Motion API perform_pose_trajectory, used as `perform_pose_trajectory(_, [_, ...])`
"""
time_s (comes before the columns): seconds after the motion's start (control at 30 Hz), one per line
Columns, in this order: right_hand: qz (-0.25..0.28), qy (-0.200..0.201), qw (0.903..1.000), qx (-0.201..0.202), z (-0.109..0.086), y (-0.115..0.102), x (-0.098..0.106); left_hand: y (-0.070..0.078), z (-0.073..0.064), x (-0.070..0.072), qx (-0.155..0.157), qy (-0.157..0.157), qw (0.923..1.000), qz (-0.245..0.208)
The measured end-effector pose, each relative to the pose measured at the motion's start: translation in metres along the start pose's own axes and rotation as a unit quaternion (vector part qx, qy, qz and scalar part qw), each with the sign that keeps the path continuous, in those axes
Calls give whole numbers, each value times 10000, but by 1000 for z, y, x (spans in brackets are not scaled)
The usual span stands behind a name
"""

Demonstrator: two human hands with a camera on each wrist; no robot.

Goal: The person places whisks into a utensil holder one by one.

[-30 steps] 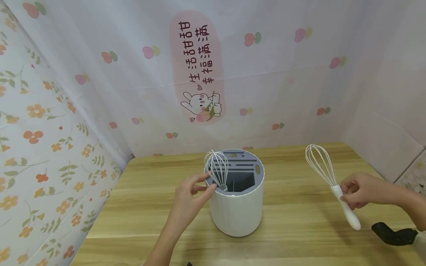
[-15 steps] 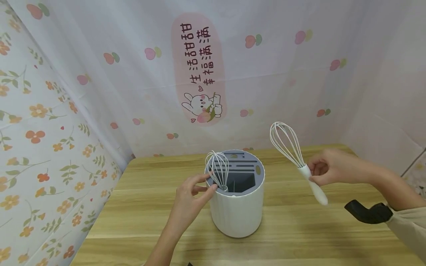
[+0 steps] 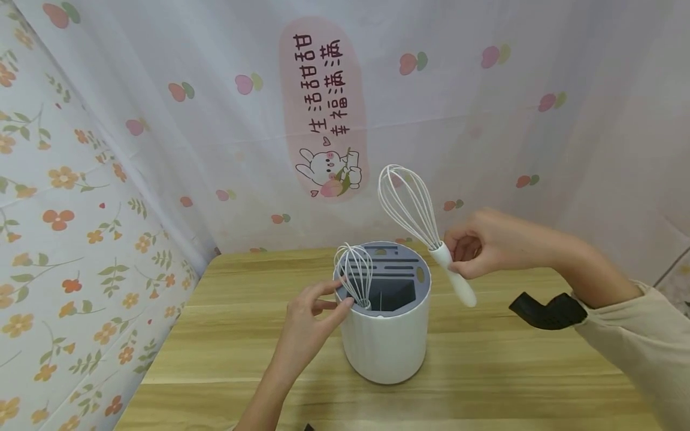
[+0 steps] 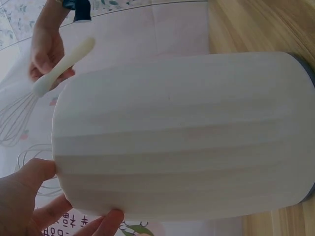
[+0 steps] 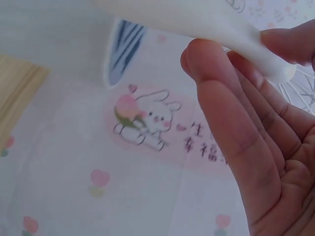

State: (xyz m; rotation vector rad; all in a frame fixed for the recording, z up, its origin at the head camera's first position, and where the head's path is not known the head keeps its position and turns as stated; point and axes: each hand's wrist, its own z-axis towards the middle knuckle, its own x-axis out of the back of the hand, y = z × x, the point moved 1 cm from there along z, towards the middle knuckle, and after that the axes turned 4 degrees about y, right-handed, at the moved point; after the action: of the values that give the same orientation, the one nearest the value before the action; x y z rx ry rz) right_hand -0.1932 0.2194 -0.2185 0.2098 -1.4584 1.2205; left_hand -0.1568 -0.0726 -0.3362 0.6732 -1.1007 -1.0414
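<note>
A white round utensil holder (image 3: 385, 347) with a grey slotted top stands upright on the table. A small whisk (image 3: 360, 281) stands in its left front opening, wire loops up. My left hand (image 3: 308, 320) holds the holder at its left rim; the left wrist view shows the thumb and fingers (image 4: 112, 222) against the rim and ribbed wall. My right hand (image 3: 474, 242) pinches the white handle of a larger whisk (image 3: 412, 206) between thumb and fingers. This whisk is tilted, loops up and left, above the holder's right side. Its handle (image 5: 197, 19) crosses the top of the right wrist view.
The holder's top has a wide dark compartment (image 3: 396, 294), narrow slots and small oval holes. Wooden table (image 3: 226, 341) surrounds it. A printed curtain (image 3: 458, 120) hangs behind, and a flowered cloth (image 3: 70, 239) on the left. A black curved piece (image 3: 547, 311) sits by the right sleeve.
My right hand has carried the larger whisk left and upward, from the table's right side to above the holder's right edge. The left hand, holder and small whisk stay in place.
</note>
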Motion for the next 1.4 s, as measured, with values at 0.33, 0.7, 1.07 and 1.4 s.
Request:
perform_pose_trajectory(0.33, [-30, -258, 9997, -14, 37, -23, -5, 1, 0, -1, -4, 28, 10000, 6])
perform_pose_trajectory(0.7, [50, -269, 9994, 226, 64, -18, -28, 0, 0, -3, 64, -78, 9999, -55])
perform_pose_trajectory(1.07, [424, -604, 9973, -12, 64, -1, -44, 0, 2, -3, 9, -97, 9999, -74])
perform_pose_trajectory(1.4, [-9, -1072, 9941, -186, 75, -1, -47, 0, 2, 0, -38, -6, 9999, -99])
